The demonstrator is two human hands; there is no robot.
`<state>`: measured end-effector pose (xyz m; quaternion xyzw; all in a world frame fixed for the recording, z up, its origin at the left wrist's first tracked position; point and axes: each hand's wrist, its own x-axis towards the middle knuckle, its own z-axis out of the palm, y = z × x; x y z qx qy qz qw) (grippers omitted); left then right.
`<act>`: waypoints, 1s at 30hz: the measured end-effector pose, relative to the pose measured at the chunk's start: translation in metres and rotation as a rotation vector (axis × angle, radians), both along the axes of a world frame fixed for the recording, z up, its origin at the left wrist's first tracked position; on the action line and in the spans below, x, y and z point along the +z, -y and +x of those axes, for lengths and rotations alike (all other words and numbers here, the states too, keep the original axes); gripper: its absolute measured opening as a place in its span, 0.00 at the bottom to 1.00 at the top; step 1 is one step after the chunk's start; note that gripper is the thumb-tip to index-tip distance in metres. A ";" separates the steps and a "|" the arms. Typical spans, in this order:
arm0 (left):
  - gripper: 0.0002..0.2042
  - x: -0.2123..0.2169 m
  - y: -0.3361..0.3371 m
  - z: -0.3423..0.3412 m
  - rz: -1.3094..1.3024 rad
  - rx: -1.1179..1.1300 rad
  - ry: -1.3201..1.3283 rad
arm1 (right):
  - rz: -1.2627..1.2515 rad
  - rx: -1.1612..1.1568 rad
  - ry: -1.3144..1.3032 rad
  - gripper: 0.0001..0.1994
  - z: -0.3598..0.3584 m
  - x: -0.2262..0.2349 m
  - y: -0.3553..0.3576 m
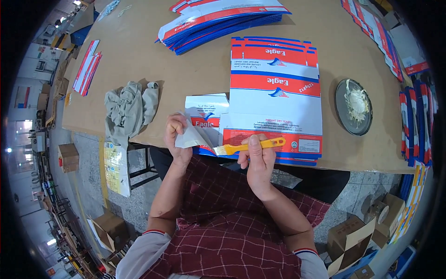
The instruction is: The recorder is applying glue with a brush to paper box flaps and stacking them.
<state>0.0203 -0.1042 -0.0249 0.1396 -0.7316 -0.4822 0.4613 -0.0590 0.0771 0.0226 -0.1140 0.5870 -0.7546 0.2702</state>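
My left hand (176, 139) pinches a pale flap at the near end of a small red, white and blue carton (206, 122), bending it up. In my right hand (260, 168) is a yellow-handled brush (274, 143), held sideways. Its pale bristles point left and meet the carton's near edge beside the raised flap. Just right of this carton lies a stack of flat printed cartons (274, 109), partly under the brush. A dark round dish (341, 109) with a clump of pale paste (357, 106) stands farther right.
A crumpled grey-green cloth (127, 109) lies at the table's left near edge. Fanned flat cartons (227, 21) are at the far side, with a few more (87, 69) at the far left. Cartons also stand along the right side (418, 125). Open cardboard boxes (350, 242) sit on the floor.
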 end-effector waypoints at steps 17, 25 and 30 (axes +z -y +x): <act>0.12 0.001 0.000 0.000 0.062 -0.048 -0.007 | -0.160 -0.078 0.234 0.16 -0.004 -0.006 0.001; 0.13 0.000 0.001 0.000 0.049 -0.021 -0.002 | -0.063 0.084 0.085 0.16 0.000 -0.002 -0.001; 0.13 0.000 0.000 0.000 0.084 -0.037 -0.017 | -0.153 0.001 0.135 0.16 -0.003 -0.004 0.002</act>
